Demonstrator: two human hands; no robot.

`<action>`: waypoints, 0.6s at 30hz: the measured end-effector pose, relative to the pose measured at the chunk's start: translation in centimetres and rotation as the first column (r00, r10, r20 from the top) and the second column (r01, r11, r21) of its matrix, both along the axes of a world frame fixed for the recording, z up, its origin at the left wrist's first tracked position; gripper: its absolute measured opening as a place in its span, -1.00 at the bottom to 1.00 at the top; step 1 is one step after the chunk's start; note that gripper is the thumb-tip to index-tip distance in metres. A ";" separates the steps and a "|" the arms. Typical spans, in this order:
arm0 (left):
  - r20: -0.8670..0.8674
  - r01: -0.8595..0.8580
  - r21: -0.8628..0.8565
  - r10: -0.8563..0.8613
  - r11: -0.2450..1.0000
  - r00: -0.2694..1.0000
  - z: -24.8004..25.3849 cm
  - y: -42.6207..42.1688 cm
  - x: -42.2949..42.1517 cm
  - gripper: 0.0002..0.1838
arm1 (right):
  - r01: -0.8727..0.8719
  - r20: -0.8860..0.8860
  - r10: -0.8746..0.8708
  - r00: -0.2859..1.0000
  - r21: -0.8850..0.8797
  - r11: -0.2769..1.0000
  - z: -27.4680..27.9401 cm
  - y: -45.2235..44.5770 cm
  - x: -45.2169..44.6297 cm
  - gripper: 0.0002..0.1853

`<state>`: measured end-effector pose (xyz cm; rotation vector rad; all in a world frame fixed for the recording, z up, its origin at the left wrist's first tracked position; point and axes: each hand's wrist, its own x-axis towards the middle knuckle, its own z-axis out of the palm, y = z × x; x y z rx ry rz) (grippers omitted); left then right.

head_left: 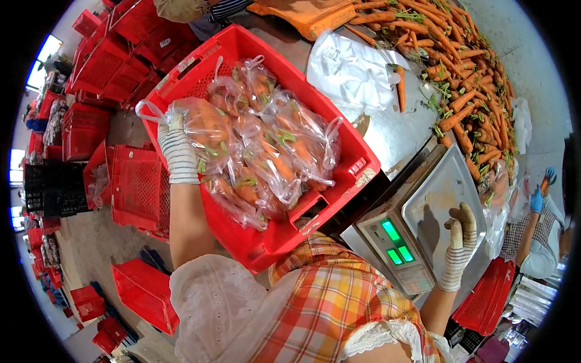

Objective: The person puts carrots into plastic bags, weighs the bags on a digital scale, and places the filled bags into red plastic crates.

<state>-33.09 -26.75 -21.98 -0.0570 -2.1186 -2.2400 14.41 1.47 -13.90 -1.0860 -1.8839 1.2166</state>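
The checked shirt [327, 284] is nearest, with the near end of the red crate [362, 158] close against it. The left hand [180, 154], in a striped glove, is at the crate's left side, its fingers closed on the gathered top of a bag [204, 124] of carrots. That bag lies inside the crate among other clear, knotted bags [266, 160]. The right hand [458, 257], also gloved, is over the edge of the scale [437, 196], fingers half curled, thumb apart, holding nothing.

The thin plastic could tear or the knot could slip if the bag's weight hung from that one grip; its loop might also snag on the crate's slotted rim. Neighbouring bags press close and overlap, so a sharp pull could drag one along. The right sleeve or wrist could brush the pan and upset the reading on the lit green display [396, 242]. The crate's corner comes near the scale, and a shove that way might knock it.

Beyond, on the metal table [393, 140], a flat white bag [348, 75] lies beside a lone carrot [400, 91], with an orange tray [308, 17] past it. Loose carrots [466, 112] are heaped to the right and could roll. Farther out, one co-worker [540, 242] stands at the right and another [181, 9] at the top. Stacked red crates [139, 184] and black crates [54, 187] crowd the floor on the left.
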 end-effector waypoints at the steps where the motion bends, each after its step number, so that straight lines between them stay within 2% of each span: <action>1: 0.000 0.002 0.001 -0.002 1.000 1.000 -0.4 -0.3 -0.5 -0.66 | 0.002 0.000 -0.002 1.000 0.001 1.000 0.1 -0.3 -0.5 -0.62; 3: -0.003 -0.003 -0.077 0.003 0.997 1.000 -0.9 -0.8 -1.5 -0.72 | -0.010 0.052 0.010 0.999 -0.006 1.000 0.3 -1.0 -2.1 -0.63; 7: 0.037 -0.040 -0.036 0.042 0.999 0.998 -2.2 -0.8 -3.6 -0.76 | -0.012 0.097 0.010 0.995 0.019 1.000 0.2 -1.6 -3.5 -0.63; 9: 0.060 -0.057 -0.083 0.062 0.995 0.996 -3.6 -0.7 -5.7 -0.77 | -0.003 0.091 0.001 0.996 0.022 1.000 0.2 -1.7 -3.7 -0.62; 11: 0.019 -0.024 -0.141 0.026 0.990 0.999 -3.3 0.4 -7.1 -0.72 | 0.023 0.118 -0.024 0.993 0.013 1.000 0.0 -1.6 -3.8 -0.62; 13: 0.058 -0.100 -0.354 0.128 0.930 0.990 -3.0 2.5 -8.9 -0.61 | 0.039 0.120 -0.041 0.992 0.017 0.999 -0.2 -1.6 -3.9 -0.62; 14: -0.073 -0.183 -0.346 0.168 0.920 0.983 -4.6 3.5 -10.4 -0.50 | 0.047 0.126 -0.049 0.991 0.014 0.999 -0.3 -1.7 -3.9 -0.61; 15: -0.012 -0.034 -0.663 0.035 0.748 0.999 -5.4 3.2 -12.2 -0.45 | 0.058 0.124 -0.060 0.990 0.021 0.998 -0.4 -1.7 -4.1 -0.61; 16: 0.012 0.058 -0.837 -0.087 0.544 0.996 -6.3 3.4 -13.4 -0.50 | 0.065 0.144 -0.065 0.987 0.002 0.998 -0.5 -1.8 -4.2 -0.61; 17: 0.065 0.122 -0.948 -0.197 0.293 0.978 -8.1 3.7 -14.8 -0.53 | 0.073 0.165 -0.069 0.984 -0.017 0.997 -0.7 -1.8 -4.3 -0.60; 18: 0.178 0.226 -0.966 -0.310 0.128 0.934 -11.7 3.7 -17.4 -0.61 | 0.054 0.187 -0.054 0.981 0.004 0.999 -0.9 -1.8 -4.3 -0.60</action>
